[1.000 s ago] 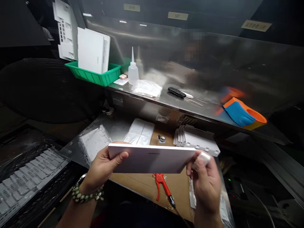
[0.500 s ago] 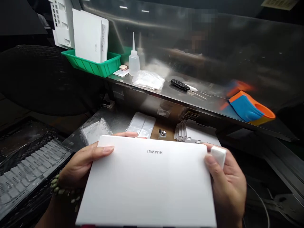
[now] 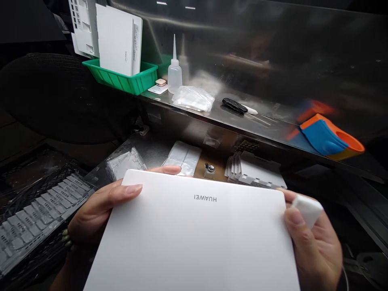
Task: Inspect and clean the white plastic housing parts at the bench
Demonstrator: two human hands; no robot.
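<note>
Panel [image 3: 197, 242]: pickup done, set-down not done

It is held up between both hands, near part of desk [image 3: 154, 147] hidden behind. Far corners are grasped by fingers of left hand [image 3: 98, 206] and right hand [image 3: 318, 244]; white pad [image 3: 308, 210] also held in right.

Behind the panel [image 3: 198, 242], a shelf [image 3: 273, 134] bears bin [image 3: 123, 81], bottle [image 3: 175, 79], bags [image 3: 194, 98] and container [image 3: 324, 135], left to right.

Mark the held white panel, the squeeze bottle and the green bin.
Held white panel [image 3: 197, 238], head view: middle of its broad face.
Squeeze bottle [image 3: 175, 80], head view: its translucent body.
Green bin [image 3: 117, 81], head view: its front wall.
</note>
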